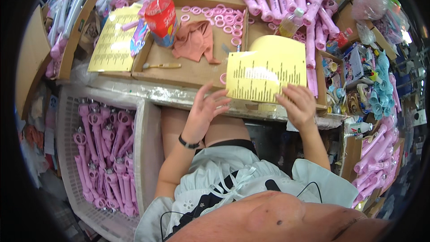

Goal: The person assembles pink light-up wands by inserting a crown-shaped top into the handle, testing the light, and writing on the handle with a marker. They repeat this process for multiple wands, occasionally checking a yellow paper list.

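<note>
- yellow sheet (264,74) overlaps the cardboard tray (179,80) at right, face up, we judge for reading.
- our left hand (207,107): fingers spread, empty, beside its edge.
- our right hand (299,106): fingertips over its corner; gripping, we cannot tell.

Cloth (195,40) and rings (229,19) in a tray (154,58), sheet (267,69) at right, crate (142,152) front left.

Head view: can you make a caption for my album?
Left hand and right hand at a yellow printed sheet, with pink rings lying beyond.
</note>
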The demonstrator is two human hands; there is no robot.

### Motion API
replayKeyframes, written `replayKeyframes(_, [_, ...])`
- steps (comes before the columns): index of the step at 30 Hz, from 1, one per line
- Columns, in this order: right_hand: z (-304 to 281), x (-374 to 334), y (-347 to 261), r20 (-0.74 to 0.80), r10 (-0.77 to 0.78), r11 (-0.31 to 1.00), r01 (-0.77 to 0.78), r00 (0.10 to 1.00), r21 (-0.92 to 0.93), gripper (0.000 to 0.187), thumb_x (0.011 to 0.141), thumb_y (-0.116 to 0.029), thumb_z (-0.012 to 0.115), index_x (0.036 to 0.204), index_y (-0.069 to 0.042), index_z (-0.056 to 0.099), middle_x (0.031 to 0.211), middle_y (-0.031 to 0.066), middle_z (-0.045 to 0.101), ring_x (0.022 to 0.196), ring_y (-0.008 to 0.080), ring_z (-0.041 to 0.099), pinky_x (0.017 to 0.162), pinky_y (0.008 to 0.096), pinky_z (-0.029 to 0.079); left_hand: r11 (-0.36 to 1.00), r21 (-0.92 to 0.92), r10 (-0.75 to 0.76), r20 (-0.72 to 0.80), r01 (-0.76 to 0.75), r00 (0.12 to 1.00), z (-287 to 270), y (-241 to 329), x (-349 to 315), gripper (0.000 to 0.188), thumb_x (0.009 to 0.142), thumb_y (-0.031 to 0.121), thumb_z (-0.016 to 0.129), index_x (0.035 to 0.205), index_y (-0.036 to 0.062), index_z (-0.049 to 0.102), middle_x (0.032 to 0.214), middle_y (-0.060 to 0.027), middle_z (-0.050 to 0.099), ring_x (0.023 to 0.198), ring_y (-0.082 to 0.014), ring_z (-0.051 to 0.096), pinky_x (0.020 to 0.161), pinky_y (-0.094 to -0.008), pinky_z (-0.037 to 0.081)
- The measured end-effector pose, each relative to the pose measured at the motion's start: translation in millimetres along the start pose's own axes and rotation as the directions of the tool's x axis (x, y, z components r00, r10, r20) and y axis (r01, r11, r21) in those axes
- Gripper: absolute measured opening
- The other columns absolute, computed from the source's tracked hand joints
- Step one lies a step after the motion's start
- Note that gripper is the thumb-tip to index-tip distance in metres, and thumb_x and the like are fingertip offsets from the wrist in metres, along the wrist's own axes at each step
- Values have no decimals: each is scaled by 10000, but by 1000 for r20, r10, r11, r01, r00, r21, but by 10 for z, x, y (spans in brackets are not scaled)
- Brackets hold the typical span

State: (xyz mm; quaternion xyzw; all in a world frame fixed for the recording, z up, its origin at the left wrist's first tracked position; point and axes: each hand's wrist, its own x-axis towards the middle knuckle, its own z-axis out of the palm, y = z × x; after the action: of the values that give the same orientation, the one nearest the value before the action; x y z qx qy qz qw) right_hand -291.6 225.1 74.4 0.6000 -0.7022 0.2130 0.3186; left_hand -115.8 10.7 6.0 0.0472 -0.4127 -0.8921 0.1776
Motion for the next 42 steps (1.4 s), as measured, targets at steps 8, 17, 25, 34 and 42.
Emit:
replayKeyframes(8, [110,-726,-470,48,291,954,-293,956,56,296,690,-12,629,963,-109,687,1031,94,617,969,299,587,808,399,458,611,779,318,-81,-139,945,66,-215,47,414,885,69,560,1273,34,419,1247,-110,434,985,-193,548,834,-290,460])
replayKeyframes(17, [205,-807,-332,186,439,843,-474,879,254,277,838,-125,522,1089,-74,626,1193,143,553,1127,332,499,989,449,331,776,631,98,-135,9,986,-63,-416,-45,322,838,-11,593,1154,30,544,1048,-38,564,809,-80,557,716,-214,461])
replayKeyframes(25, [266,-816,-273,278,747,492,-783,604,379,607,821,-115,578,1349,27,315,1349,186,387,1238,343,376,1051,408,236,845,534,101,-217,31,971,-25,-501,-66,298,851,-40,568,1142,11,533,969,-37,595,832,-76,549,732,-204,448])
replayKeyframes(34, [178,-711,-238,246,677,723,-689,693,-51,587,767,-191,679,1281,-31,443,1280,163,466,1202,321,407,1045,415,226,865,501,129,-243,10,961,-65,-562,-54,279,842,-31,591,1113,19,544,940,-29,592,792,-66,541,700,-196,442])
replayKeyframes(42, [238,-753,-295,358,782,107,-676,511,730,420,840,24,577,1247,-4,478,1206,89,515,1087,139,502,906,264,400,873,487,114,-264,31,958,-65,-518,-91,281,830,-25,607,1099,21,538,965,-45,586,830,-92,549,726,-218,444])
